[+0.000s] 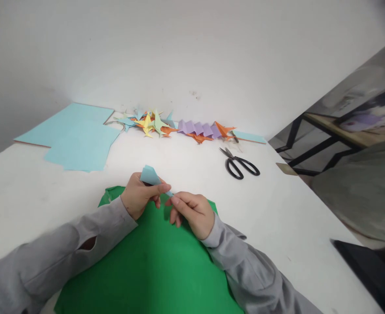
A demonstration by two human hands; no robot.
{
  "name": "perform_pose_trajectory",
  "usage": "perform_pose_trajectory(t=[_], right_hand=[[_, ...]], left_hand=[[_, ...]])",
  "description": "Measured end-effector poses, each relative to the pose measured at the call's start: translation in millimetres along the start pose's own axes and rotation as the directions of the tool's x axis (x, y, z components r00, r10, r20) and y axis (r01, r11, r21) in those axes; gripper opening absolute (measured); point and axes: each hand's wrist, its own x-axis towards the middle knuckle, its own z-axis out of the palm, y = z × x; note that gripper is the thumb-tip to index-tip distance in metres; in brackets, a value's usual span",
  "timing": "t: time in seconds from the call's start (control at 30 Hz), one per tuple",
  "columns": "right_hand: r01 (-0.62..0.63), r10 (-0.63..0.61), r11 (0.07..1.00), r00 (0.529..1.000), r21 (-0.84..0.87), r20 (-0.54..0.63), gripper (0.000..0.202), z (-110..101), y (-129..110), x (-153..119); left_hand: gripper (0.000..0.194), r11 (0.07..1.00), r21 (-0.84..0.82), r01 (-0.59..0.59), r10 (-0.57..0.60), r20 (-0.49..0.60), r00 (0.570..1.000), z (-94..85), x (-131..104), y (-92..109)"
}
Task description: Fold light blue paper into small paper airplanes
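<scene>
At the centre of the frame, the left hand (136, 197) grasps a folded light-blue paper piece (150, 175) between thumb and fingers, its broad end sticking out at upper left. The right hand (194, 213) pinches the narrow end, fingertips near the left thumb. Both work above a green cloth (153, 266) filling the lower middle. White tabletop (271, 209) stretches from the hands toward black-handled scissors (232, 158), right of centre, and on to the table's slanting right edge, where a black object (369, 272) sits at lower right. Light-blue sheets (81, 139) at upper left, origami cranes (148, 124) and a purple pleated strip (197, 129) line the wall side.
</scene>
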Motion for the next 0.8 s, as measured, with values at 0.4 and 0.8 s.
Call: perform_pose_trajectory(t=[0.4, 0.8], right_hand=[[-0.076, 0.091, 0.980, 0.993, 0.186, -0.077, 0.051, 0.5, 2.5, 1.2], [-0.024, 0.033, 0.994, 0.996, 0.102, -0.081, 0.032, 2.5, 8.2, 1.7]], left_hand=[[0.018, 1.000, 0.008, 0.000, 0.000, -0.022, 1.000, -2.1, 2.9, 1.3], [0.021, 0.997, 0.036, 0.068, -0.066, -0.066, 0.996, -0.8, 2.8, 2.1]])
